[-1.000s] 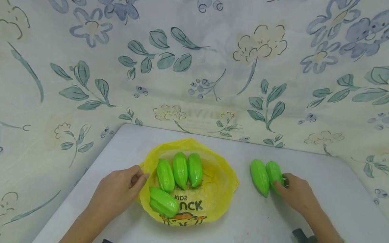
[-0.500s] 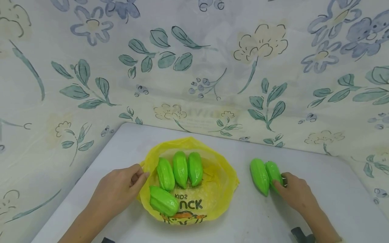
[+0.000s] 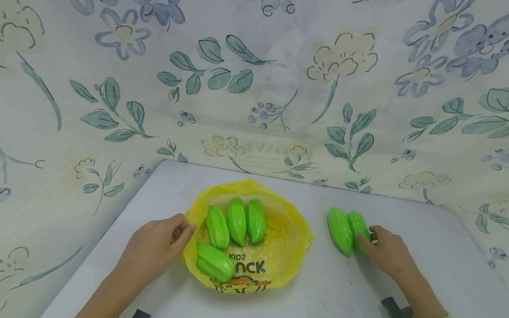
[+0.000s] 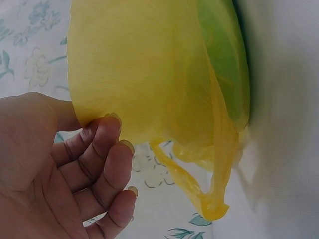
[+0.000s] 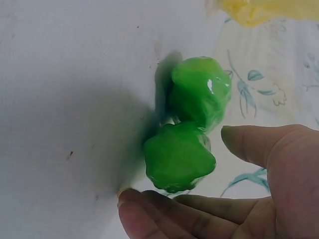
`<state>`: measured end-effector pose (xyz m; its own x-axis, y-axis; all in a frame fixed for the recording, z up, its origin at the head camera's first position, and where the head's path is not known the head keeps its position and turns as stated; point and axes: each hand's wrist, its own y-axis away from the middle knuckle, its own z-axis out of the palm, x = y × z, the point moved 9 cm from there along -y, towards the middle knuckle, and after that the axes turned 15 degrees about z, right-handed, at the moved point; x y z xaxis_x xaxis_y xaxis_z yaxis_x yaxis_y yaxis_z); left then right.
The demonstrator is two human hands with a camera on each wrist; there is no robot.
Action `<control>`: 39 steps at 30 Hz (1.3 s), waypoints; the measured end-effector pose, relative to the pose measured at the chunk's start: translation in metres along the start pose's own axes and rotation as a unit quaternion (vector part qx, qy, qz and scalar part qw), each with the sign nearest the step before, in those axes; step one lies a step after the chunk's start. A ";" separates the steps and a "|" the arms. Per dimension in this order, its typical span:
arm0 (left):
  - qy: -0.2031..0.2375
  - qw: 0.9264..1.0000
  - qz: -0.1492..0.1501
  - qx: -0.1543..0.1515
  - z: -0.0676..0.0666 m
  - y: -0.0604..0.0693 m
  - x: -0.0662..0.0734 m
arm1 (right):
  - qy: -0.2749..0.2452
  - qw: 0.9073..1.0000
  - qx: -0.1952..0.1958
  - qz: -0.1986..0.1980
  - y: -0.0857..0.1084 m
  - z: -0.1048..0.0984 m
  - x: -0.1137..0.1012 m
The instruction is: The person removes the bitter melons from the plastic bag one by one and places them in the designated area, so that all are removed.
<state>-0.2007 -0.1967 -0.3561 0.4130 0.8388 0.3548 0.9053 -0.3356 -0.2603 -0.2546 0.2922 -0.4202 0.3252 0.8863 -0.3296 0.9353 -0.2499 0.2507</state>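
My left hand (image 3: pixel 155 247) pinches the left rim of a yellow plastic bag (image 3: pixel 292 260) between thumb and fingers. The bag stands wide-mouthed on the table; a knotted handle (image 4: pixel 214 206) hangs below in the left wrist view. Several glossy, ribbed green star fruits (image 3: pixel 256 221) lie inside, mostly toward its left and back. To the bag's right, two more lie side by side on the table, a left one (image 3: pixel 339 232) and a right one (image 5: pixel 179 158). My right hand (image 3: pixel 387 249) is around the right one, thumb apart from it and fingers nearly straight alongside.
The white table (image 3: pixel 302 300) ends at a flower-patterned cloth backdrop (image 3: pixel 278 101) behind and at the left. A dark piece of gear (image 3: pixel 393 307) sits by the right wrist. Print shows on the bag's inner wall.
My right thumb has shifted slightly left over the right star fruit. The left hand keeps its pinch on the bag, and the star fruits stay where they were.
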 end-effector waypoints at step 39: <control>0.011 1.000 -0.007 -0.018 0.000 -0.001 0.004 | -0.042 0.955 -0.022 -0.293 0.100 0.007 -0.227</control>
<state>-0.1999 -0.1936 -0.3544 0.4028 0.8338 0.3776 0.9134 -0.3401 -0.2235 -0.2344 0.0632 -0.3270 -0.2404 0.8339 -0.4967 0.9540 0.2974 0.0376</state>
